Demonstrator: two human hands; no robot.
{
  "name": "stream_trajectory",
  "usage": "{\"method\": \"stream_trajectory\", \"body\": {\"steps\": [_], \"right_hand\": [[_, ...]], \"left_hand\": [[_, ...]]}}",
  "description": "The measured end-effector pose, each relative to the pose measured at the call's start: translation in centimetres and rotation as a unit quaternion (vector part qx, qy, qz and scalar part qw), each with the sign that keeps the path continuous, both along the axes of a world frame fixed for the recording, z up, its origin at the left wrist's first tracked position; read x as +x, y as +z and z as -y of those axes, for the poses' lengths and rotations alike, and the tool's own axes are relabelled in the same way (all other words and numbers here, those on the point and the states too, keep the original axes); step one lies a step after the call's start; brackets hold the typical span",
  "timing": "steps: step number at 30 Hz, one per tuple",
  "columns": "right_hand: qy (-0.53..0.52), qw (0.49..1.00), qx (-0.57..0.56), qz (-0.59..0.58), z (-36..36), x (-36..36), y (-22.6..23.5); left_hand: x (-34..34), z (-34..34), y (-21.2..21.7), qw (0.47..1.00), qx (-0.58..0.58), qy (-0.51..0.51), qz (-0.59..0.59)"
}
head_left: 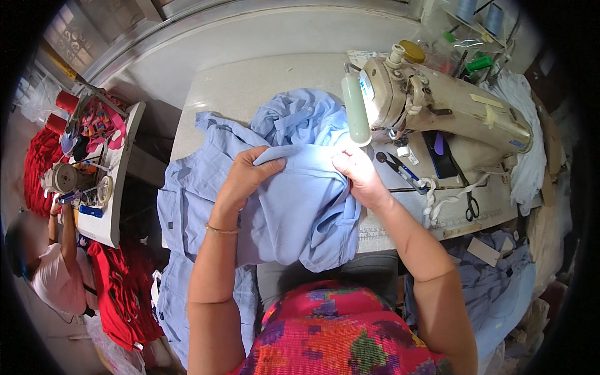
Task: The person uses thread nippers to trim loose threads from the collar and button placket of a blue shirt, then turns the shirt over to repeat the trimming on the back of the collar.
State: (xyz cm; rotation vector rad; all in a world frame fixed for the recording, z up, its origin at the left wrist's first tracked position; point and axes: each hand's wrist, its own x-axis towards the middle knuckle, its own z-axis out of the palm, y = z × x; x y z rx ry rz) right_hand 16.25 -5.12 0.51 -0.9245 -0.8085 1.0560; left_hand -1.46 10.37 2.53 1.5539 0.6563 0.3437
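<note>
A person sits at a pale bench (250,81) with a light blue garment (294,206) bunched across its front edge and spilling down into the lap. Both hands are closed on a folded band along the garment's top: the left hand (247,178) pinches it with the thumb over the fold, and the right hand (359,175) grips the same band a little apart from it, just beside the needle end of a cream sewing machine (437,106). The cloth looks thin, soft and light; it drapes, wrinkles and would likely slide or bunch if held loosely, so the doubled band or a seam edge seems the surest place to grip. More blue fabric is heaped behind the hands and hangs off the bench's left side. On the machine bed lie small blue-handled snips (400,169), black scissors (470,200) and a dark flat phone-like object (440,153). No open container shows nearby; clear bags in the far right corner are too blurred to tell their contents. At left, another person (53,262) works at a second machine amid red cloth (122,287).
</note>
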Motion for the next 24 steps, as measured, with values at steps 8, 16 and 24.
{"method": "stream_trajectory", "body": {"steps": [8, 16, 24], "right_hand": [[-0.021, 0.995, -0.037, 0.091, -0.4, -0.7, -1.2], [0.064, 0.978, -0.108, 0.167, 0.3, -0.2, 0.2], [0.014, 0.983, -0.114, 0.143, -0.2, -0.3, -1.9]], "left_hand": [[1.7, 0.7, 0.7, 0.966, 0.239, -0.102, -0.007], [2.8, 1.5, 0.1, 0.99, -0.014, -0.142, 0.016], [3.0, 2.6, -0.1, 0.987, -0.026, -0.154, 0.029]]}}
